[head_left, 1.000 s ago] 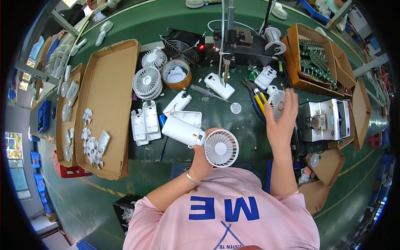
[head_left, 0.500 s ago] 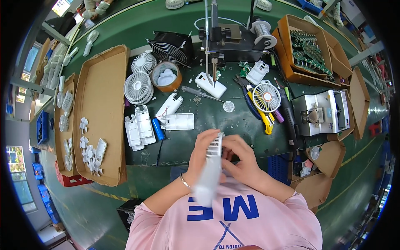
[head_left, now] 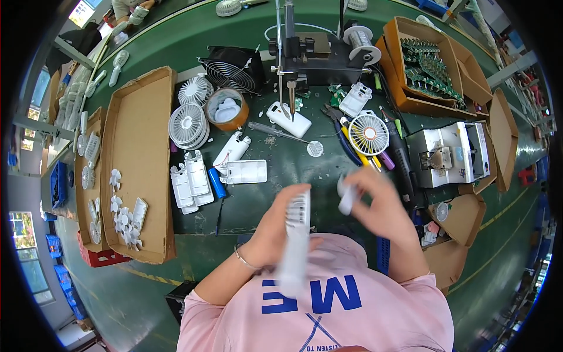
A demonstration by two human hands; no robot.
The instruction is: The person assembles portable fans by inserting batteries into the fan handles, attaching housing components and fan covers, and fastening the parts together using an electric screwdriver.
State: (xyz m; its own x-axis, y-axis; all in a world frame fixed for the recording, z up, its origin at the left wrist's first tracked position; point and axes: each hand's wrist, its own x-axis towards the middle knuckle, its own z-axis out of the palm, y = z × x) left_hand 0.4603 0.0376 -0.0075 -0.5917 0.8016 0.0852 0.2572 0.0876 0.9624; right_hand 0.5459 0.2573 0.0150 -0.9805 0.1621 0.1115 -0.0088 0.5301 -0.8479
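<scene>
My left hand (head_left: 271, 226) is wrapped round a white handheld fan (head_left: 295, 252), its slotted head pointing away from me and its handle, smeared by motion, towards my shirt. My right hand (head_left: 378, 199) is apart from it, over the near edge of the bench. Between its fingers is a small white plastic piece (head_left: 347, 198), too blurred to tell its kind. Beyond that hand lies a round white fan grille (head_left: 369, 133) on top of pliers (head_left: 343, 138) and a yellow-handled tool (head_left: 376, 162).
A soldering stand (head_left: 319, 64) stands at the back, with a white casing (head_left: 289, 119) under its tip. Left are white shells (head_left: 190, 179), a blue battery cell (head_left: 216, 183), stacked grilles (head_left: 188, 124) and a cardboard tray (head_left: 138, 117). A box of circuit boards (head_left: 392, 73) sits back right.
My right hand has pulled away from the fan to the right, carrying the small white piece. My left hand keeps hold of the fan and has shifted slightly left.
</scene>
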